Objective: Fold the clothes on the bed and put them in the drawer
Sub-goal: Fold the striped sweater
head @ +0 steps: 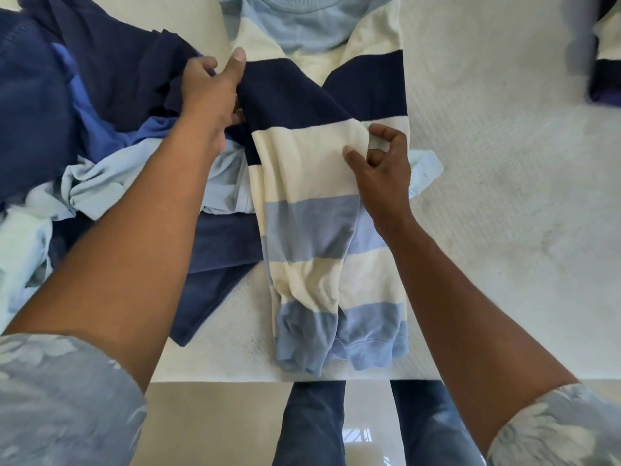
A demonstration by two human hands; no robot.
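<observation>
Striped sweater (302, 163): I see it lying flat on the bed (504, 163), collar at the far end and hem at the near edge. It has bands of light blue, cream and navy. Both of its sleeves are folded inward and run down the front, crossing near the navy band, with the light blue cuffs by the hem.
Left hand (210, 92): It is at the sweater's left edge, level with the navy band. The fingers curl into the fabric there and grip it, and the thumb points away from me.
Right hand (383, 173): It is on the sweater's right side, at the cream band. Thumb and curled forefinger pinch a small fold of cream cloth, and the other fingers are bent.
Pile of clothes (84, 95): A loose heap in navy, mid blue and pale blue lies on the bed just left of the sweater, touching it and partly under its left edge.
Pale blue cloth (426, 168): It sticks out from under the sweater's right edge, beside my right hand.
Far garment (605, 62): At the top right corner, well apart and blurred. I make out navy and cream, but I cannot tell what it is.
Near me: Patterned grey-blue sleeves (60, 398), dark blue trousers (309, 425) and a glossy pale floor (215, 425) show below the bed edge.
</observation>
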